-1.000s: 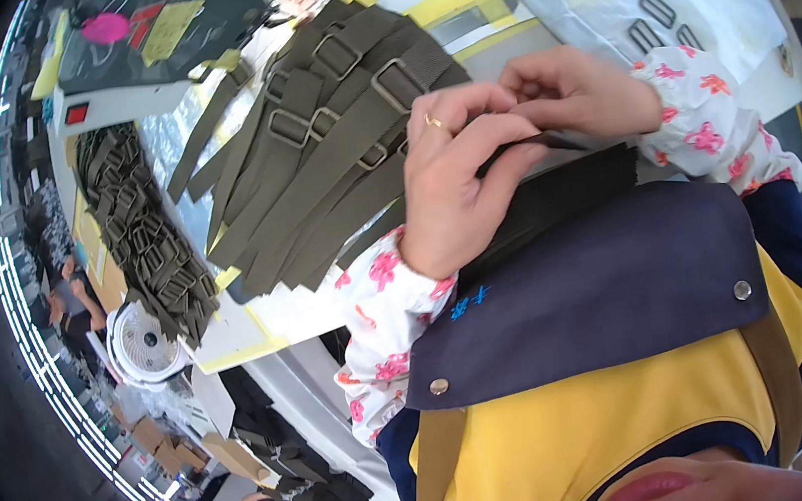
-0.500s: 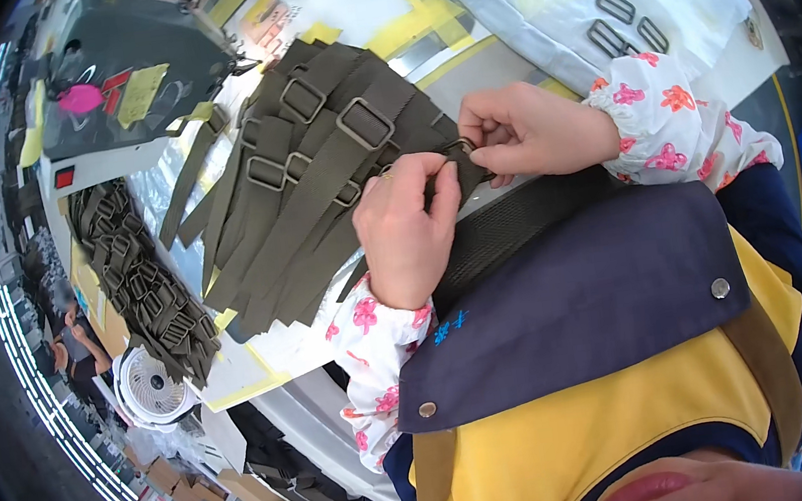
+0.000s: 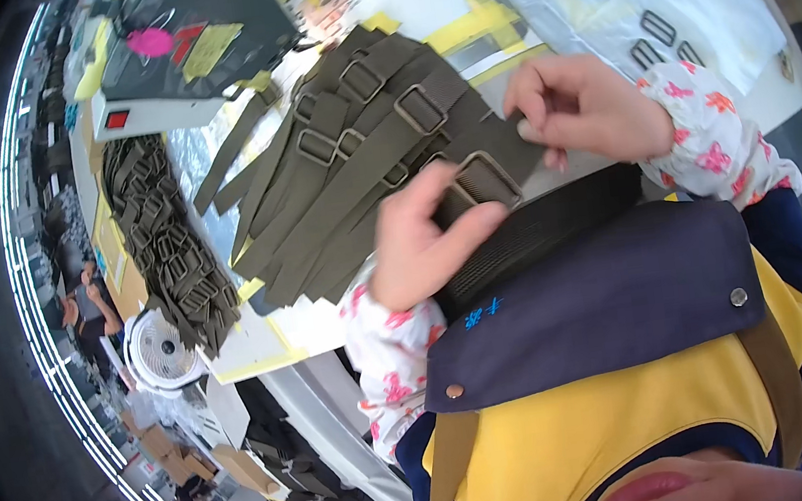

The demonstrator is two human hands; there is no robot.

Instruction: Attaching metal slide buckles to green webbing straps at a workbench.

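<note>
A fanned pile of olive-green webbing straps point(image 3: 317, 221) with metal slide buckles lies on the table before me. At its near right end is a large rectangular buckle point(image 3: 516, 186) with webbing through it. My left hand point(image 3: 420, 243) is beside that buckle, thumb and fingers apart, slightly blurred; part of the strap behind the fingers is hidden. To the right, my right hand point(image 3: 589, 112) is raised just off the pile's edge, its fingers curled toward the thumb. Whether something small is between those fingertips cannot be made out.
Loose slide buckles point(image 3: 658, 27) rest on a white plastic sheet point(image 3: 711, 2) at the far right. Another heap of buckled straps point(image 3: 157, 220) hangs at the table's left edge, near a dark machine point(image 3: 234, 31). A white fan point(image 3: 165, 350) stands lower left; people are farther off.
My hands have moved apart: the right has drawn away from the strap end, and the left has spread its fingers. The large buckle now shows between them. The whole view has shifted.
</note>
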